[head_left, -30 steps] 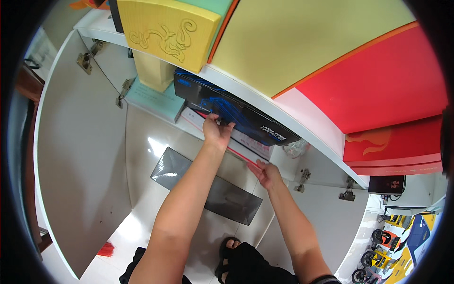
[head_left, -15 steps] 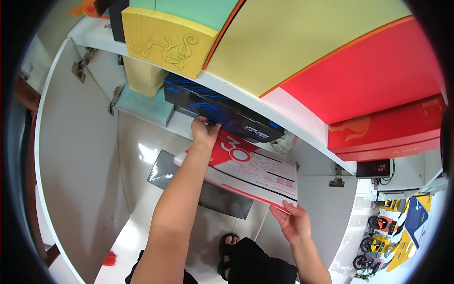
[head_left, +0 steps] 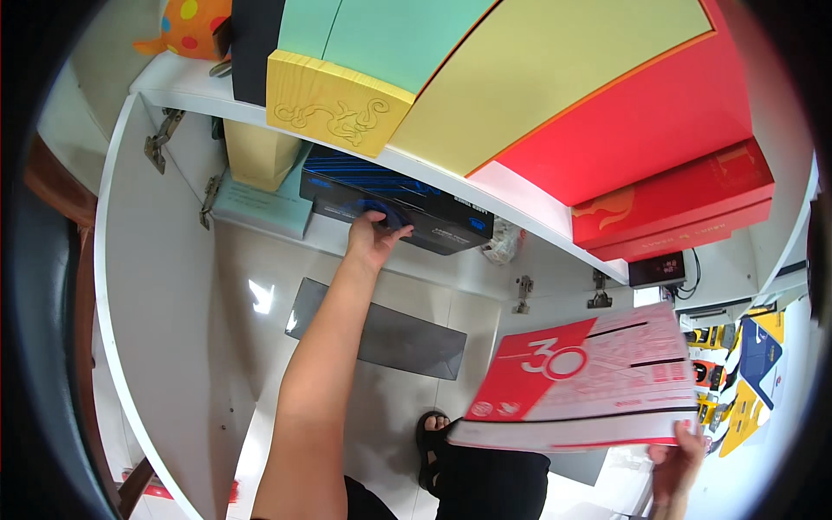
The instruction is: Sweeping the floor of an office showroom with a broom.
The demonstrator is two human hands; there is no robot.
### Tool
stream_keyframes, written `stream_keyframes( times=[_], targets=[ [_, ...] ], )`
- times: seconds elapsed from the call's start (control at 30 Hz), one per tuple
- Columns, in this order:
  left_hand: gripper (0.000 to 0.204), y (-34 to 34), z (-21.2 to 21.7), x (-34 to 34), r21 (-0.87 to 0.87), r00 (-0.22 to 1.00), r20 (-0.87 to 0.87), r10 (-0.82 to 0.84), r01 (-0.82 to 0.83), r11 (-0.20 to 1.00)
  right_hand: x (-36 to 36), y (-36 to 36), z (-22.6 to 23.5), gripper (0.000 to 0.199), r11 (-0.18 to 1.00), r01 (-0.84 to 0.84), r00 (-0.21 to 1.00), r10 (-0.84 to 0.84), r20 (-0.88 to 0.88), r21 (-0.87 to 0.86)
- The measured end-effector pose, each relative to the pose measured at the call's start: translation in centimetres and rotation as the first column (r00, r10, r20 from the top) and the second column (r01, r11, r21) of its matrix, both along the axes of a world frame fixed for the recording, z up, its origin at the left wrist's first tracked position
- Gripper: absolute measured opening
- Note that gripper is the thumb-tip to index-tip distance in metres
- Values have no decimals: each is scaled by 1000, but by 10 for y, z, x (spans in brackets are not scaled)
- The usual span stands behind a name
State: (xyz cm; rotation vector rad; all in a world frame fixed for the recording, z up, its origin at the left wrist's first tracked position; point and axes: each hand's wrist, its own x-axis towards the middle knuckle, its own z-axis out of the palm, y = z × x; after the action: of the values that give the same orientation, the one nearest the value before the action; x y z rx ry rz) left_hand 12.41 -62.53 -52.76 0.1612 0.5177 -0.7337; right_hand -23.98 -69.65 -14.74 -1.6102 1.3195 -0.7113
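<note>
My left hand point(head_left: 373, 240) is at the front of a long black box point(head_left: 403, 204) with blue patterning, inside the low cabinet. Its fingers are apart, hold nothing and seem to rest against the box. Off to the lower right, my right hand point(head_left: 679, 464) grips the near right corner of a flat red and white printed package point(head_left: 576, 381). That package hangs tilted in the air, outside the cabinet, in front of its right-hand door.
The white cabinet door point(head_left: 165, 303) stands open on the left. A pale green box point(head_left: 260, 204) sits beside the black one. Above, the shelf carries a yellow carved block point(head_left: 338, 104) and red boxes point(head_left: 672, 204). A dark grey flat-sided item point(head_left: 394, 338) lies on the floor.
The red and white package has swung away from below the black box, rightward and out of the cabinet, in my right hand. My left hand has stayed by the black box.
</note>
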Motion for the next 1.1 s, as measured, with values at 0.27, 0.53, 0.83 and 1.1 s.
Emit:
stream_keyframes(
  times=[0.27, 0.53, 0.83, 1.1],
  targets=[
    [32, -20, -7, -5, 46, 987, 147, 57, -64, 997, -330, -148, 76, 17, 998, 68, 911, -61, 408, -3],
    [30, -9, 2, -15, 45, 957, 262, 122, -139, 989, -494, -236, 9, 25, 774, 633, 662, -552, 507, 15],
    [20, 12, 20, -19, 88, 985, 155, 71, -86, 992, -424, -261, -71, 24, 931, 341, 940, -335, 64, -130],
    [12, 22, 9, -15, 98, 988, 150, 34, -49, 994, -340, -169, -156, 23, 992, 81, 944, -109, -310, -101]
  ],
)
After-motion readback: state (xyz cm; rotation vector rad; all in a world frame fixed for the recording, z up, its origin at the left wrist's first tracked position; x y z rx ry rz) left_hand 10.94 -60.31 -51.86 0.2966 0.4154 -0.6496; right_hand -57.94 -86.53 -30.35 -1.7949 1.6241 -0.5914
